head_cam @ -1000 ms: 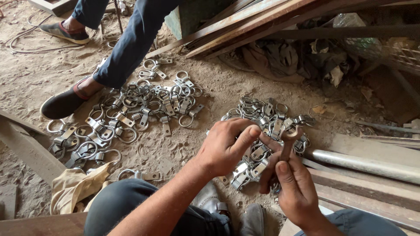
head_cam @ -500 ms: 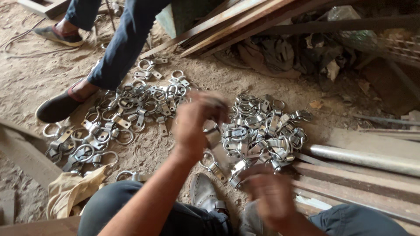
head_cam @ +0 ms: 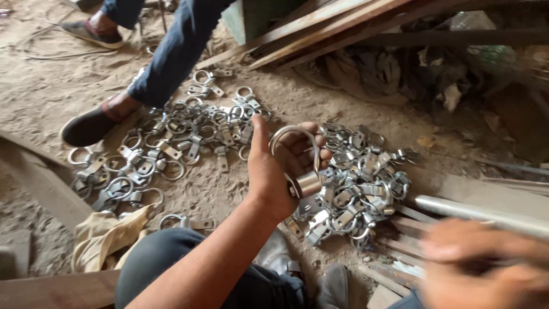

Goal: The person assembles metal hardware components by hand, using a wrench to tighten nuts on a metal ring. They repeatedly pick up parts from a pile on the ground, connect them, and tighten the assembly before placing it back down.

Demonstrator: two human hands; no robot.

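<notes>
Left hand (head_cam: 280, 166) raised above the near pile (head_cam: 354, 183), fingers curled loosely round one ring clamp (head_cam: 300, 163), thumb standing free; loop up, metal barrel low against the palm, apparently turned so for a look at the closure. Right hand (head_cam: 486, 266) low and right of the near pile, blurred by motion; whether open, closed or holding anything, impossible to tell. Left of the near pile, a second pile (head_cam: 166, 149) of like clamps spread on the dirt floor (head_cam: 46, 97), beside another person's shoe (head_cam: 91, 123) and trouser leg (head_cam: 171, 51). Steel pipe (head_cam: 486, 209) right of the near pile, across planks (head_cam: 343, 23) stacked behind. Pale cloth (head_cam: 106, 234) below the second pile.
</notes>
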